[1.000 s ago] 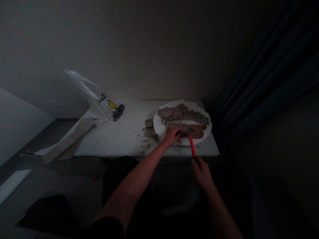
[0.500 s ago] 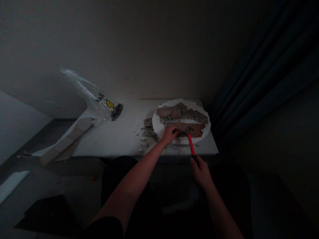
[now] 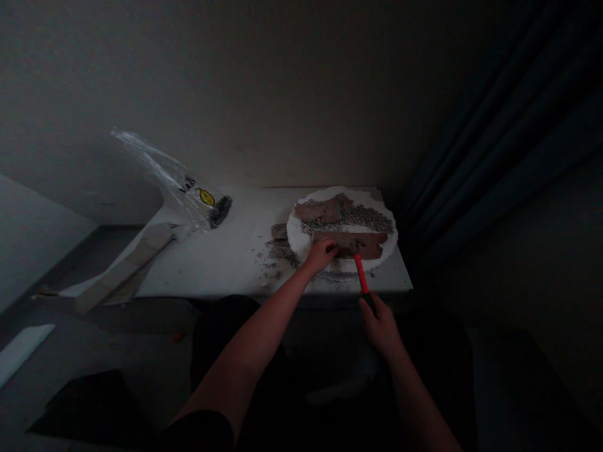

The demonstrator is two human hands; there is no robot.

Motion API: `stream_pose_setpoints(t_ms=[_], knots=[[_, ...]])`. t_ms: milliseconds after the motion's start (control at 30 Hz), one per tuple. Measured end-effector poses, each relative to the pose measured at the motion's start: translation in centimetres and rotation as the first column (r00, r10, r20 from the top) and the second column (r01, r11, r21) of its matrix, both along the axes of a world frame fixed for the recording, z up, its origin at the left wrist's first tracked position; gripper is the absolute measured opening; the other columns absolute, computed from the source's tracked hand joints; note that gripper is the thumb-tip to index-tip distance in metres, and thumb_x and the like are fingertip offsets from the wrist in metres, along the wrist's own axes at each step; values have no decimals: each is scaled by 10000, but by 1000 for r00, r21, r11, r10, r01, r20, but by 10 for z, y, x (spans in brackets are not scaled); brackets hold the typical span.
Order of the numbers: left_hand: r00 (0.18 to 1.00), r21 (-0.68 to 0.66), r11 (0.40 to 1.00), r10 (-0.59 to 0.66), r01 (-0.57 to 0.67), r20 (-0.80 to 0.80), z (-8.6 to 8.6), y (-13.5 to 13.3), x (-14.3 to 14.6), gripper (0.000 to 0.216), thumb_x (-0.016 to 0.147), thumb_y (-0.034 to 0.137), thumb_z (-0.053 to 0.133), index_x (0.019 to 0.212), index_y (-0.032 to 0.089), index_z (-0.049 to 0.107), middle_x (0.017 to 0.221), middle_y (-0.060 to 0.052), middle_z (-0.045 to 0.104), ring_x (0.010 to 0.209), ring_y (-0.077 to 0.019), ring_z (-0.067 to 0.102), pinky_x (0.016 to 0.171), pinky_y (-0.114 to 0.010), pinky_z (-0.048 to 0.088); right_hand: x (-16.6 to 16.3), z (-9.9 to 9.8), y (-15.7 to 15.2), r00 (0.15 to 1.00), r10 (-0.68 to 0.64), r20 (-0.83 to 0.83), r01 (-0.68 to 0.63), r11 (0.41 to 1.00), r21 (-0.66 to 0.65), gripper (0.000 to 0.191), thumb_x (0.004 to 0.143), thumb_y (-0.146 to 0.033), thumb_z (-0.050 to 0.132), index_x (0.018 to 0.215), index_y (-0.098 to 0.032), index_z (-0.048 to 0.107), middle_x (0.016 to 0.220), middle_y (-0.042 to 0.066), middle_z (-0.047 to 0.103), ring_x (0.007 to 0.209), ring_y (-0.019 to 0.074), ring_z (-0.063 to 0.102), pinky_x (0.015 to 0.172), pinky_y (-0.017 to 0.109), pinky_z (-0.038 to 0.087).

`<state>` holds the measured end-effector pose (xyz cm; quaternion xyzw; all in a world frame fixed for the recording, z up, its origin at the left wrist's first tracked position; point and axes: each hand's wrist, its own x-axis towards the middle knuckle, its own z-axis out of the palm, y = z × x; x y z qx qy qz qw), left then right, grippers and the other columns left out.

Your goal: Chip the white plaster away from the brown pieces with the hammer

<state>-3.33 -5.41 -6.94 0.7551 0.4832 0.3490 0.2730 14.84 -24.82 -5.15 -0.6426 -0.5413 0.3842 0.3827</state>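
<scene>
My right hand (image 3: 379, 321) is wrapped round the black grip of a hammer (image 3: 361, 274) with a red handle. Its dark head rests on or just over a reddish-brown board (image 3: 372, 246) with a broken right end. My left hand (image 3: 322, 253) lies at the near left part of that board, fingers curled together; what they pinch is too dark to make out. Under the board is a round white slab (image 3: 301, 242) with a ragged rim. Farther back on it lie a rough brown sheet (image 3: 318, 210) and a heap of small grey stones (image 3: 370, 218).
Grey crumbs (image 3: 280, 251) are scattered left of the slab on the white table (image 3: 235, 257). A clear plastic bag (image 3: 188, 194) with dark contents stands farther left, near a strip of cardboard (image 3: 125, 267). Dark curtains (image 3: 499, 138) hang at right. The room is dim.
</scene>
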Motion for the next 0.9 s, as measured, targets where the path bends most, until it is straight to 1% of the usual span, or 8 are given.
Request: stream_pose_setpoints(t_ms=[133, 333, 467, 667, 900], knots=[[1000, -1, 1000, -9, 9, 19, 0, 0, 0, 109, 865, 194, 656, 766, 149, 666, 800, -21, 615, 739, -149, 565, 713, -270, 441, 1, -2, 0, 1000, -6, 10, 6, 1000, 6, 465, 916, -521, 499, 1055, -119, 689, 917, 113, 730, 813, 237, 655, 743, 327, 494], [1000, 26, 1000, -14, 14, 2, -2, 0, 0, 106, 866, 184, 654, 765, 156, 667, 797, -18, 607, 762, -155, 567, 725, -274, 442, 1, -1, 0, 1000, -1, 17, 1, 1000, 11, 474, 922, -519, 494, 1078, -117, 688, 911, 112, 728, 819, 241, 657, 736, 326, 495], [1000, 57, 998, -27, 27, -5, -2, -1, 0, 121, 877, 194, 658, 764, 152, 664, 794, -21, 596, 764, -157, 563, 724, -275, 435, 1, -1, 0, 1000, -2, -3, 2, 1000, 8, 452, 921, -518, 500, 1054, -129, 688, 853, 95, 720, 783, 236, 654, 691, 313, 488], [998, 62, 997, -35, 39, -56, -1, -2, 0, 127, 886, 196, 651, 765, 158, 655, 793, -19, 587, 773, -159, 562, 724, -272, 439, 0, -1, 0, 1000, -4, 1, 4, 1000, 1, 445, 914, -526, 502, 1011, -126, 673, 832, 91, 708, 755, 225, 638, 685, 310, 477], [997, 66, 997, -46, 49, -56, -2, -1, 0, 117, 886, 192, 643, 772, 165, 644, 811, -24, 591, 806, -170, 575, 758, -286, 456, 0, -1, 0, 1000, 6, -14, -6, 1000, -8, 469, 918, -534, 496, 1045, -120, 675, 888, 101, 719, 802, 230, 645, 729, 316, 485]])
